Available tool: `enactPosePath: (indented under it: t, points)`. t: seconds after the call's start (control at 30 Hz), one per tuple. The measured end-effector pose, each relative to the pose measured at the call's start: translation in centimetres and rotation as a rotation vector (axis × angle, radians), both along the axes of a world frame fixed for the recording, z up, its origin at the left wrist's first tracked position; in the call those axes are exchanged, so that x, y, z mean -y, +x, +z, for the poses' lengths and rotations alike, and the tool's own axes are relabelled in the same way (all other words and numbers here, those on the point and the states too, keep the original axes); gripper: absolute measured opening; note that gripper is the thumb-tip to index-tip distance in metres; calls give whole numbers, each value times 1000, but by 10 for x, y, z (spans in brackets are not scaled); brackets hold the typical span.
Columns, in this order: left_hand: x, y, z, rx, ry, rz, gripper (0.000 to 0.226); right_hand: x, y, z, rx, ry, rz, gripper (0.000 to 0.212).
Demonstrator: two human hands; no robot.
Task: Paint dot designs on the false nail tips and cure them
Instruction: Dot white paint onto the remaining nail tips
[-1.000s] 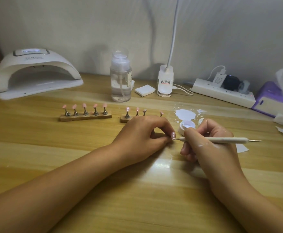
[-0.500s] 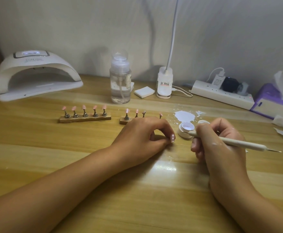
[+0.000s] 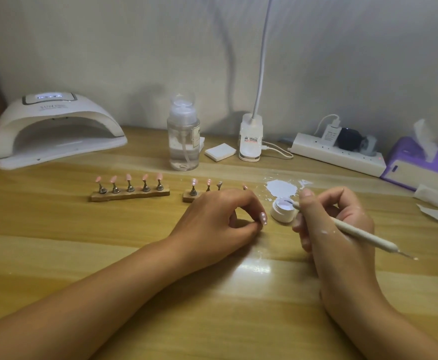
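Nail tip (image 3: 263, 218) in my left hand (image 3: 218, 216) carries white dots on its pink face — the grip there is pinched shut on it, low over the worktop (image 3: 57, 242) and just left of the small white gel pot (image 3: 283, 210). My right hand (image 3: 334, 224) has its grip closed round the dotting pen (image 3: 353, 231), whose near end dips into the open pot, so I judge I am reloading white for another dot on this same tip. On the far holder (image 3: 129, 194) five pink tips stand on their pegs; I cannot tell from here whether they are dotted. On the nearer holder (image 3: 189, 197) two pink tips show, then one bare peg, the rest hidden behind my left hand. Curing looks yet to come — the lamp (image 3: 57, 131) sits well apart at the back left, with nothing visible inside it.
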State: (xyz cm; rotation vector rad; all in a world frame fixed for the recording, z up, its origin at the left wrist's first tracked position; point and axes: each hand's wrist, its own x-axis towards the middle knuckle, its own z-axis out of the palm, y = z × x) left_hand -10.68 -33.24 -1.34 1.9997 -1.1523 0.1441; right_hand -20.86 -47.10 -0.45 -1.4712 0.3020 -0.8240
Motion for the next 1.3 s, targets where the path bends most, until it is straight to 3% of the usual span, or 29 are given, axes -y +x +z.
enactPosePath:
  t: [0.13, 0.23, 0.33, 0.6, 0.93, 1.3]
  points:
    - [1, -1, -1, -3, -48, 12, 20, 0, 1, 1, 7, -99, -21, 15]
    - [2, -1, 0, -25, -84, 25, 17, 2, 0, -1, -21, -171, 14, 21]
    - [2, -2, 1, -25, -113, 37, 19, 0, -1, -3, -30, -329, 14, 1]
    - [0, -2, 2, 39, -108, 79, 18, 0, 0, -7, -97, -441, 74, 44]
    - [-1, -1, 2, 28, -99, 83, 16, -3, 1, -9, -75, -579, 61, 48]
    - [-1, 1, 1, 25, -104, 56, 18, -3, 2, -8, -75, -539, 61, 46]
